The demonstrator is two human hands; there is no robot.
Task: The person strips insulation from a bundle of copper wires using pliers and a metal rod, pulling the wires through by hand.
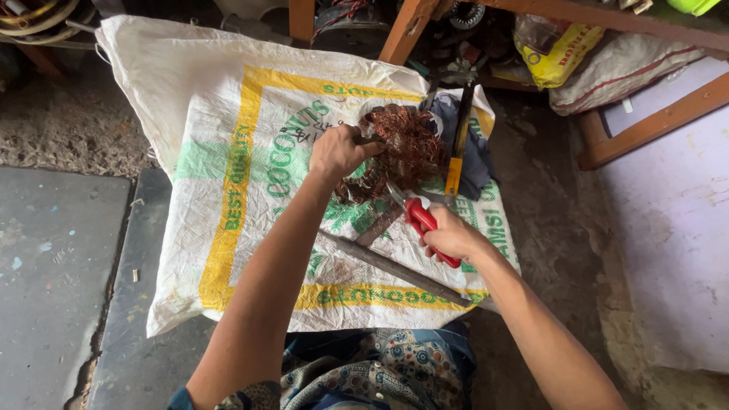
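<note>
the left hand [338, 152] reaches forward, its grip clenched on the tangle of copper wire [399, 152] lying mid-sack [228, 99]. the right hand [452, 235], wrist bent inward, squeezes red-handled cutters [425, 224], their blades hidden in the wire. bare sack lies left; a metal file [395, 267] lies near its front edge.

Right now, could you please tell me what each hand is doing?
Left hand: closed on the copper wire bundle.
Right hand: closed on the red-handled cutters.
</note>
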